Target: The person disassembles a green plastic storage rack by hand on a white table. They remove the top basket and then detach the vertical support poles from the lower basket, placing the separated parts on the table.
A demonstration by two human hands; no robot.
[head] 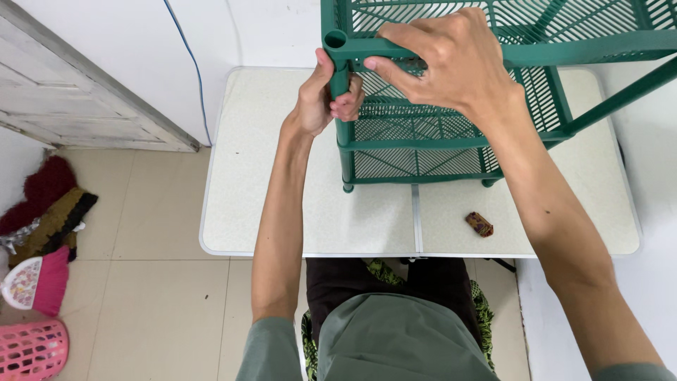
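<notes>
Fingers of the left hand (326,99) wrap the green rack's corner post (340,81); right hand (443,60) clamps its top rim (564,51).

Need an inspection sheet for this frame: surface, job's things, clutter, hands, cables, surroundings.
Surface: pale folding table with a centre seam, standing on a tiled floor.
Job's things: green plastic shelf rack with slatted tiers, upright on the table; corner post under the top tier.
Clutter: one small brown wrapped item near the table's front edge.
Hands: left hand closed around the corner post; right hand gripping the top tier's frame.
Cables: blue cable running down the white wall.
Surroundings: pale wooden door at left; pink basket, a pink brush-like item and dark cloths on the floor.
</notes>
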